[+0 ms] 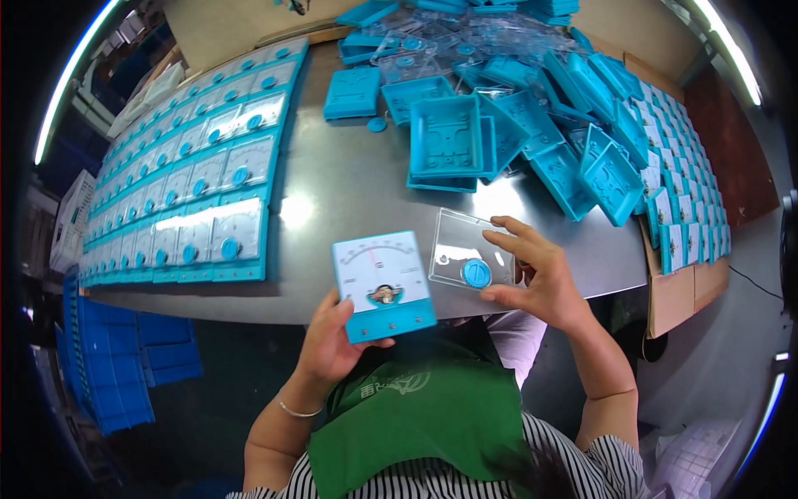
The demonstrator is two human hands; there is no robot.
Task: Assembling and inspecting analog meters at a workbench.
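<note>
My left hand (331, 337) grips a blue panel meter (380, 270) by its lower left corner. Its white dial with a scale and thin needle faces up, and a small opening below the dial shows metal parts. No clear cover lies over it. In my right hand (539, 273), held by its right edge between thumb and fingers, is a clear plastic cover (455, 245) with a round blue knob (476, 273). The cover is tilted and stands apart from the meter, just to its right, above the table's near edge.
Rows of covered meters (187, 195) stand along the left of the metal table (332, 183). Blue housings (447, 137) are heaped at the back right, with clear covers (465, 41) behind. More dial units (686, 200) fill cardboard at far right. Blue crates (108, 358) stand lower left.
</note>
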